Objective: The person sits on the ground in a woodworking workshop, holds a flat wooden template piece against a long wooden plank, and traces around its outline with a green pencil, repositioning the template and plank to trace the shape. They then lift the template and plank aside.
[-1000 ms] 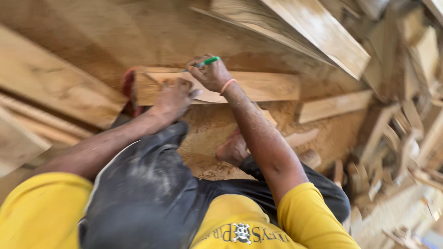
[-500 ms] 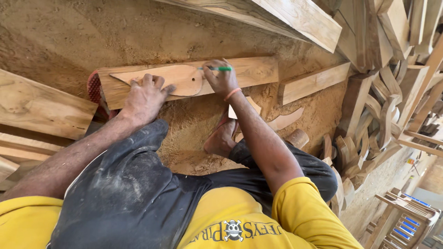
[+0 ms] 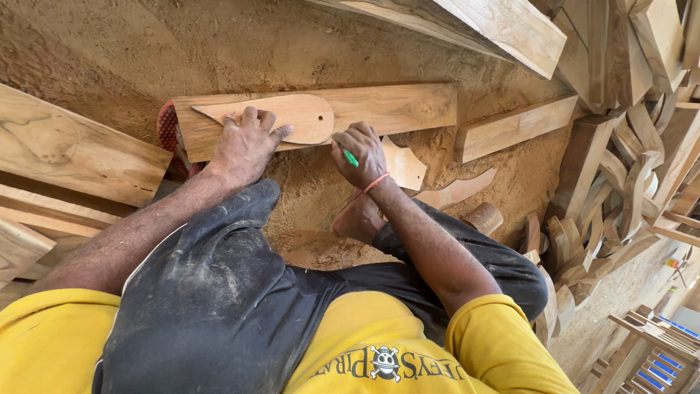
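Note:
A flat wooden board (image 3: 394, 108) lies on the sawdust floor in front of me. On top of it rests a thin paddle-shaped wooden template (image 3: 292, 115). My left hand (image 3: 244, 144) presses down on the template's near edge, fingers spread. My right hand (image 3: 361, 153) grips a green pen (image 3: 351, 157), its tip at the template's rounded lower right edge. An orange band circles my right wrist. My knees in dark dusty trousers and my bare foot (image 3: 359, 219) are below the board.
Thick planks (image 3: 65, 157) lie at the left, and long beams (image 3: 496, 25) cross the top. Curved cut pieces (image 3: 456, 193) and a heap of carved offcuts (image 3: 627, 182) lie at the right. A red object (image 3: 169, 128) shows behind the board's left end.
My right hand with the green pen has moved from the template's upper right edge around to its lower right edge. The view has shifted, and my left hand stays on the template.

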